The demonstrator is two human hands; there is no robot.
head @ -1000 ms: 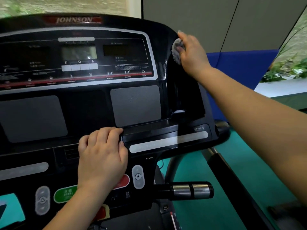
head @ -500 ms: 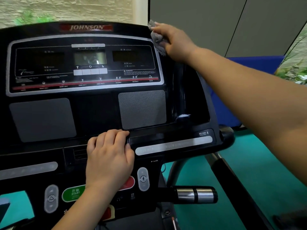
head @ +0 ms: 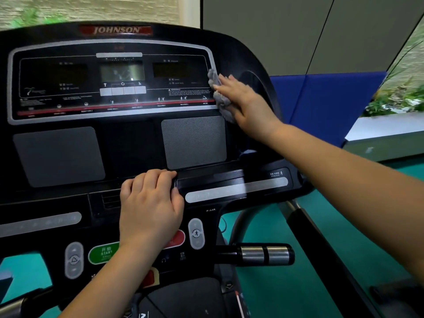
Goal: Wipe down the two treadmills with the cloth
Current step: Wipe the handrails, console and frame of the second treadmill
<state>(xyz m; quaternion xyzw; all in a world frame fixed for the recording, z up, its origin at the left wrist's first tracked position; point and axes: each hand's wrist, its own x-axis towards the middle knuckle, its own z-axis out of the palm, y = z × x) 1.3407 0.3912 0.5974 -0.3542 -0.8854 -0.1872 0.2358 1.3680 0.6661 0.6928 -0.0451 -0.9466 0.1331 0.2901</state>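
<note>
A black treadmill console fills the view, with a silver-framed display panel and a red brand plate on top. My right hand presses a grey cloth flat against the right edge of the display panel. The cloth sticks out from under my fingers on their left side. My left hand rests on the ledge below the speaker grilles, fingers curled over its edge, holding nothing loose. Only this one treadmill is in view.
A green start button and a grey speed button sit below my left hand. A chrome-banded grip bar juts right. The black side rail runs down right over green floor. A blue padded wall stands behind.
My right hand has carried the cloth from the console's top right corner down and onto the right edge of the display panel. My left hand has stayed on the ledge.
</note>
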